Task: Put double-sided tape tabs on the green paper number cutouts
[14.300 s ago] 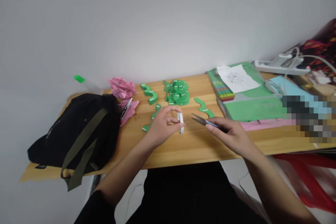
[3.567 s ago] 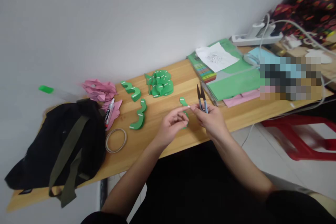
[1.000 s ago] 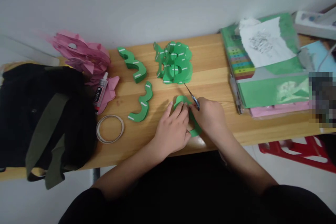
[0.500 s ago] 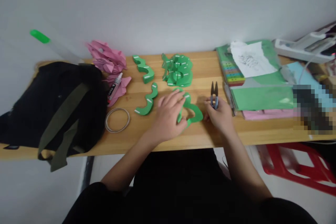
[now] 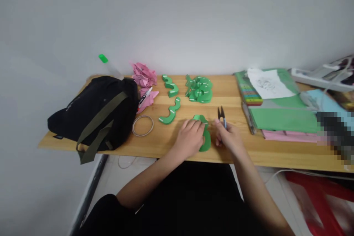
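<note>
My left hand [image 5: 190, 136] lies over a curvy green paper cutout [image 5: 205, 143] near the table's front edge, fingers together and curled across its left side; my thumb is hidden. My right hand [image 5: 227, 135] is closed around a pair of thread snips [image 5: 221, 113], whose dark blades point away from me. A narrow gap separates this hand from the cutout. Beyond my left hand lie two wavy green paper strips, one nearer [image 5: 170, 112] and one farther [image 5: 170, 85], both with white marks. To their right sits a pile of similar green pieces [image 5: 203, 90].
At left rests a black bag [image 5: 110, 99] with an olive strap. Beside it are crumpled pink paper [image 5: 144, 75], a glue tube [image 5: 143, 99] and a ring-shaped coil [image 5: 142, 125]. Green paper packs [image 5: 284, 120] and a white power strip [image 5: 322, 80] occupy the right.
My view has shifted, so the table looks lower and farther off. The green cutout under my left hand has been turned or folded, and those fingers have drawn together. The snips stay in my right hand.
</note>
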Available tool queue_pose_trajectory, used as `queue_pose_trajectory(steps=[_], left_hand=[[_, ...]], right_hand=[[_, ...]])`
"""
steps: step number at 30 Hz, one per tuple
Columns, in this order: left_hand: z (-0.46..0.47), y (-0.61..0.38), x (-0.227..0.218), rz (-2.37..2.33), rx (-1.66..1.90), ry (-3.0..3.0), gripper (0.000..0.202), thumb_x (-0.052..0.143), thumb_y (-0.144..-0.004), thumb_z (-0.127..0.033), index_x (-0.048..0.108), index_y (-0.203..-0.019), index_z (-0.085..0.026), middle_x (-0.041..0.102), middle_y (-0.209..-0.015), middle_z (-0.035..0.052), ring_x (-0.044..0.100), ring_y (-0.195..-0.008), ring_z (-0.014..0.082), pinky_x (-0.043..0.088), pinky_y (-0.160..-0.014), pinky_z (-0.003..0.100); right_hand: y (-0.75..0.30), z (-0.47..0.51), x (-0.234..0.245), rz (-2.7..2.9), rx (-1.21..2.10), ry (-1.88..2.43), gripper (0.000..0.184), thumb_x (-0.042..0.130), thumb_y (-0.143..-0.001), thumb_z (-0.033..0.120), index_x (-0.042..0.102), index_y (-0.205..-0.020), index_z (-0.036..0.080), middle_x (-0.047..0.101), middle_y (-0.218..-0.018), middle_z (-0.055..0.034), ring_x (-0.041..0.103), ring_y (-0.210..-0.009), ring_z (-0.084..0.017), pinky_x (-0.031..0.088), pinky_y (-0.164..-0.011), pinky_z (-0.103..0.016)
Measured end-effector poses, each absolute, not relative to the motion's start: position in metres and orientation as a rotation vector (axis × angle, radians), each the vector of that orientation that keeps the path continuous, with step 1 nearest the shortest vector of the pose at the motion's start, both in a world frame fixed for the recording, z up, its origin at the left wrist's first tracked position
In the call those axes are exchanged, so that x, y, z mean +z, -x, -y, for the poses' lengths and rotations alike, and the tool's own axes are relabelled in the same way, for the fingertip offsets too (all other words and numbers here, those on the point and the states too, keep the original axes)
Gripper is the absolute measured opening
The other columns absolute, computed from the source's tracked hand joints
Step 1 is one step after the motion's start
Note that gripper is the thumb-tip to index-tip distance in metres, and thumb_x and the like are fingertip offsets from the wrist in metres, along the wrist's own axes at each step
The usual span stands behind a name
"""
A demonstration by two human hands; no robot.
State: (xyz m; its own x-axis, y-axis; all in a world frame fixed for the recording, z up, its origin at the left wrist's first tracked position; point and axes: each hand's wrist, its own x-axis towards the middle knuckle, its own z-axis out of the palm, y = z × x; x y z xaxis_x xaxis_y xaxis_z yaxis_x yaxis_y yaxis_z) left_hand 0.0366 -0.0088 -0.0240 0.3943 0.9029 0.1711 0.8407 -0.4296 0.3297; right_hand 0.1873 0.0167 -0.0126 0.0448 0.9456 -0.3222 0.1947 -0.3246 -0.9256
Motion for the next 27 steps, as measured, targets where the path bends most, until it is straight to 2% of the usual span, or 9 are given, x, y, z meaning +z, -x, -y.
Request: queue_pose_trajectory(steps=[5,8,11,15,18,22,25,27], left_hand=[[-0.004,-0.046,-0.021,-1.549,0.455,-2.5,0.03,0.048,-0.088,-0.019,0.063,-0.112,-0.01,0.064,-0.12,0.0148,0.056,-0.115,0.0274,0.038,-0.106,0.045],[-0.009,-0.039,-0.02,-1.56,0.501,-2.445,0.034,0.052,-0.085,-0.019,0.063,-0.117,-0.013,0.065,-0.122,0.0104,0.056,-0.114,0.0255,0.04,-0.105,0.043],[-0.012,-0.035,-0.021,-1.58,0.537,-2.375,0.036,0.054,-0.083,-0.018,0.064,-0.117,-0.014,0.065,-0.121,0.0089,0.056,-0.114,0.0245,0.042,-0.104,0.041],[-0.012,-0.038,-0.021,-1.563,0.547,-2.365,0.032,0.054,-0.081,-0.016,0.066,-0.111,-0.012,0.064,-0.121,0.0129,0.054,-0.117,0.0275,0.039,-0.107,0.046],[-0.014,-0.043,-0.023,-1.57,0.569,-2.34,0.029,0.055,-0.079,-0.016,0.067,-0.106,-0.012,0.065,-0.118,0.0135,0.056,-0.115,0.0283,0.041,-0.105,0.047],[-0.016,-0.035,-0.019,-1.597,0.618,-2.296,0.031,0.057,-0.079,-0.018,0.065,-0.108,-0.014,0.065,-0.12,0.0099,0.057,-0.114,0.0245,0.045,-0.103,0.04],[-0.004,-0.003,-0.007,-1.803,0.735,-2.241,0.035,0.051,-0.084,-0.02,0.06,-0.117,-0.013,0.063,-0.122,0.0123,0.056,-0.114,0.0254,0.045,-0.101,0.042],[0.011,0.029,0.004,-2.123,0.721,-2.185,0.028,0.048,-0.086,-0.02,0.062,-0.109,-0.012,0.065,-0.112,0.0143,0.059,-0.106,0.0277,0.048,-0.093,0.044]], right_hand=[[-0.199,-0.02,-0.024,1.408,1.186,1.768,0.044,0.066,-0.063,0.049,0.062,-0.09,0.015,0.049,-0.038,0.0065,0.046,-0.032,-0.012,0.034,-0.037,-0.023],[-0.203,-0.023,-0.029,1.427,1.167,1.788,0.029,0.062,-0.064,0.044,0.06,-0.075,0.017,0.052,-0.042,0.0039,0.047,-0.033,-0.012,0.034,-0.038,-0.023],[-0.2,-0.026,-0.031,1.436,1.211,1.767,0.031,0.058,-0.066,0.05,0.053,-0.06,0.02,0.045,-0.037,0.0038,0.042,-0.03,-0.011,0.03,-0.034,-0.023],[-0.191,-0.029,-0.033,1.438,1.264,1.733,0.045,0.042,-0.077,0.062,0.05,-0.058,0.021,0.034,-0.033,0.0057,0.034,-0.028,-0.011,0.026,-0.032,-0.024],[-0.19,-0.033,-0.036,1.499,1.208,1.747,0.035,0.053,-0.071,0.052,0.05,-0.055,0.02,0.04,-0.037,0.0044,0.037,-0.033,-0.01,0.028,-0.036,-0.023],[-0.194,-0.038,-0.037,1.541,1.113,1.796,0.023,0.057,-0.066,0.036,0.052,-0.051,0.019,0.046,-0.041,0.0023,0.044,-0.04,-0.011,0.031,-0.042,-0.022],[-0.195,-0.039,-0.035,1.539,1.101,1.838,0.022,0.057,-0.067,0.036,0.055,-0.052,0.019,0.046,-0.039,0.0015,0.047,-0.04,-0.013,0.031,-0.042,-0.023],[-0.195,-0.037,-0.034,1.524,1.103,1.855,0.024,0.058,-0.069,0.039,0.059,-0.058,0.018,0.046,-0.038,0.0015,0.047,-0.04,-0.014,0.032,-0.043,-0.024]])
